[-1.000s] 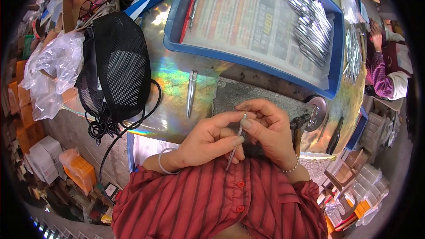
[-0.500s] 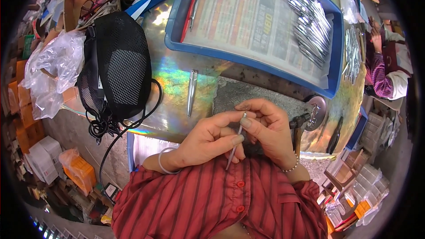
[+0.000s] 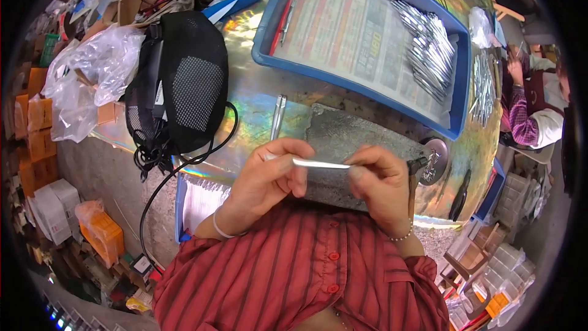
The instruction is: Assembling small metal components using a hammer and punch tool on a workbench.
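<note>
Between my two hands a slim silver metal piece (image 3: 321, 164) lies almost level, bright along its length. My left hand (image 3: 269, 175) pinches its left end between thumb and fingers. At its right end the fingertips of my right hand (image 3: 383, 175) close on the tip. Beneath and just beyond the hands is a dark grey metal slab (image 3: 361, 138). A two-legged silver piece, slender like tweezers (image 3: 278, 119), rests on the table left of the slab. Many similar silver pieces (image 3: 425, 49) lie heaped in the blue tray (image 3: 355, 95) at the back.
A black mesh bag (image 3: 193, 79) with a cable stands at the left by crumpled clear plastic (image 3: 92, 79). On the right are a hammer (image 3: 416, 164), a round dish of small metal bits (image 3: 433, 162) and black-handled pliers (image 3: 460, 196). Another person (image 3: 527, 107) sits at far right.
The silver piece has turned from steeply slanted to nearly level. My hands have moved apart, now one at each end. The view has shifted slightly, moving the table things rightward.
</note>
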`<act>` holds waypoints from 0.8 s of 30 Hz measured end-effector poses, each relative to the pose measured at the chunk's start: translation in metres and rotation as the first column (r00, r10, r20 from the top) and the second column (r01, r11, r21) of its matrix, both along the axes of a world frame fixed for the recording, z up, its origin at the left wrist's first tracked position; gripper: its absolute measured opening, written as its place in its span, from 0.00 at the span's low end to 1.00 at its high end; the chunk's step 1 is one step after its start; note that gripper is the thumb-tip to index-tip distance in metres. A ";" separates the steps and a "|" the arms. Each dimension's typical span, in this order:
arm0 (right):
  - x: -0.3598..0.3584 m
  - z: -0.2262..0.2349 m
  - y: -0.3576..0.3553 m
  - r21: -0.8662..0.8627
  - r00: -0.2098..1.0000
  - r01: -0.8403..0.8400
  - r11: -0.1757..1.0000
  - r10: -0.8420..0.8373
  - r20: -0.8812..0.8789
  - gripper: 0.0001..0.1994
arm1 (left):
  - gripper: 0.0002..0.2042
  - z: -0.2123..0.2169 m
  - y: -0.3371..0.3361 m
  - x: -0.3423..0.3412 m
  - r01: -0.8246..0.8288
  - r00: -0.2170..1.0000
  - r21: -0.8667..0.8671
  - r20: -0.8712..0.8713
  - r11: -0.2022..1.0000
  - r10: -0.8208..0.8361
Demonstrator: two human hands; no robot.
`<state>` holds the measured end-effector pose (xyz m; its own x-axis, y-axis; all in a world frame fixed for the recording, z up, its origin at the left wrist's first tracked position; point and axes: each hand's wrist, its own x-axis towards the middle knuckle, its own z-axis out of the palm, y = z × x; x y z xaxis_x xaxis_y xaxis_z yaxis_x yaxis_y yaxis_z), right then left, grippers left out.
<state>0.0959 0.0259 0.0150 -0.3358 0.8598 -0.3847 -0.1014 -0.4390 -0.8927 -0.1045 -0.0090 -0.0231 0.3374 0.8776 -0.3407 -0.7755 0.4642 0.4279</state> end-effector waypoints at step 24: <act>0.073 0.016 -0.094 0.448 0.818 -0.053 0.892 -0.219 0.531 0.09 | 0.15 -0.047 0.032 -0.024 0.347 -0.224 0.266 -0.908 0.899 0.355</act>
<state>0.1690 -0.0679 0.0312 -0.1001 0.9926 -0.0693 0.4511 -0.0168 -0.8923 -0.1287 0.0234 -0.0696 -0.0816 0.9959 0.0379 0.7244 0.0332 0.6886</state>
